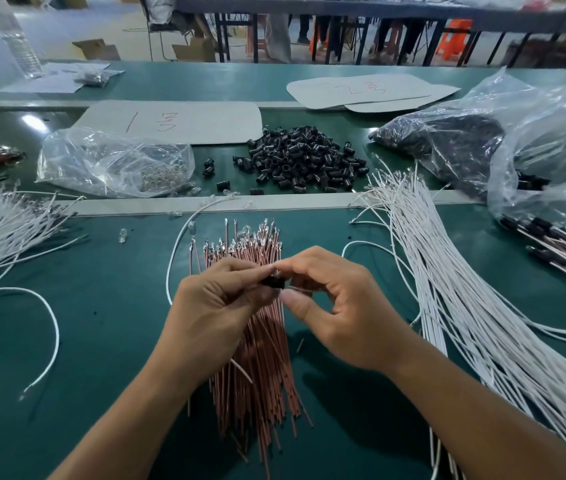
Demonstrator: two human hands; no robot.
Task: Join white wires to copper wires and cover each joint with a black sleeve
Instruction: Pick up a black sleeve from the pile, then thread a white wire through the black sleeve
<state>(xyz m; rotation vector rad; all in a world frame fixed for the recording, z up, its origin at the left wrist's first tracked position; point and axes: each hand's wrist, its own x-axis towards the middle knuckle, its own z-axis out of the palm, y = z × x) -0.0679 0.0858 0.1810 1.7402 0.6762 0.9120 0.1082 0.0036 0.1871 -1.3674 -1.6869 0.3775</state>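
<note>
Both hands meet over a bundle of copper wires (257, 368) lying on the green table. My left hand (212, 306) pinches a small black sleeve (272, 282) between thumb and forefinger. My right hand (333, 306) pinches the sleeve's other end, where a thin wire sticks out to the right. A white wire (177, 251) curves away from behind my left hand toward the back. A heap of loose black sleeves (305, 161) lies beyond the table's strip. A large sheaf of white wires (447, 289) lies to the right.
A clear bag of small clear parts (115, 164) sits at the back left, more bags (517, 140) at the back right. More white wires (0, 230) lie at the left, sleeved wires (558, 251) at the far right. Cardboard sheets (177, 121) lie behind.
</note>
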